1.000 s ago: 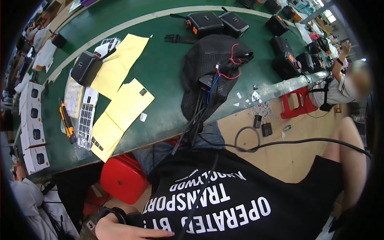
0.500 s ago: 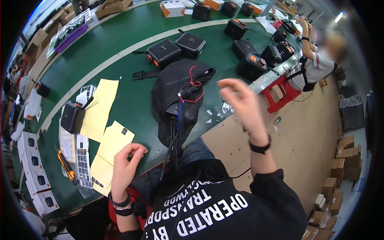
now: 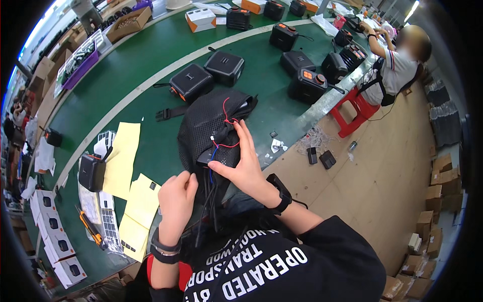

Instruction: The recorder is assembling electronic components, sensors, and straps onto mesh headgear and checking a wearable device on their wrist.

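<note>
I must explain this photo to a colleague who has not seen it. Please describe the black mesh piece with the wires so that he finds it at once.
On the green table, look at its near edge, just in front of the person's two hands. The black mesh cover lies there, with the right hand on it. Unlike the boxy black units behind it, it is soft, with red wires looping over it.

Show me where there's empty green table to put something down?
Bare green lies between the white line and the far cartons, and between the yellow sheets and the mesh bag. It's crowded at the bag, where both hands work the wires, and among the black boxes further right.
</note>
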Motion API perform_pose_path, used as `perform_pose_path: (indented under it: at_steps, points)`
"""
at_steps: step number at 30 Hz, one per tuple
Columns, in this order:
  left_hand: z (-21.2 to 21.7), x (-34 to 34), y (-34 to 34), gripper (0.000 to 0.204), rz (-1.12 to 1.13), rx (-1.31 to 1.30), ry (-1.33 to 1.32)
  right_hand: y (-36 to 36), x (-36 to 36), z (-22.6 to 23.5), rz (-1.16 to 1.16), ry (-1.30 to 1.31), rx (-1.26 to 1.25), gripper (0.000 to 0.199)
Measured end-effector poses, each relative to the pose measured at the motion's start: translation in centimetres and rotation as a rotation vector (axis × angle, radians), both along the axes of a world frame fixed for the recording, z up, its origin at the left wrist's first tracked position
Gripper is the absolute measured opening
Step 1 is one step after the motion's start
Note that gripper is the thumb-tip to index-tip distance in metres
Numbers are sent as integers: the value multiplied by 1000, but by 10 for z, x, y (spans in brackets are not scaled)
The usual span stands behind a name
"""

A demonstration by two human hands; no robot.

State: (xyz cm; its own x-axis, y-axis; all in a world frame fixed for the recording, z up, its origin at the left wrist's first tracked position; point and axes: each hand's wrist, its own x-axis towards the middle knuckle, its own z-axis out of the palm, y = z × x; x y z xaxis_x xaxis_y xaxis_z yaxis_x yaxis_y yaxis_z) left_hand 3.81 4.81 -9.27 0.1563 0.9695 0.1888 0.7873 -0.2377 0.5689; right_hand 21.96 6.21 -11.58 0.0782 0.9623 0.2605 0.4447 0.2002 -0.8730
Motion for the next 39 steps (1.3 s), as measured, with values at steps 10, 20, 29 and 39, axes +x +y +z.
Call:
perform_pose_path:
  at_steps: [10,20,29,39]
  points:
    - [7,-25,-35,24,16,-214,-127,1,-31,-2,102,19,103,83]
    - [2,-61,-58,22,72,-390,-390,35,-12,17,196,-195,122,49]
    - [5,-55,-63,18,-4,-246,-402,9,51,55,23,-98,110,45]
    - [14,-73,-64,12,161,-286,-575,64,-12,69,468,-575,356,42]
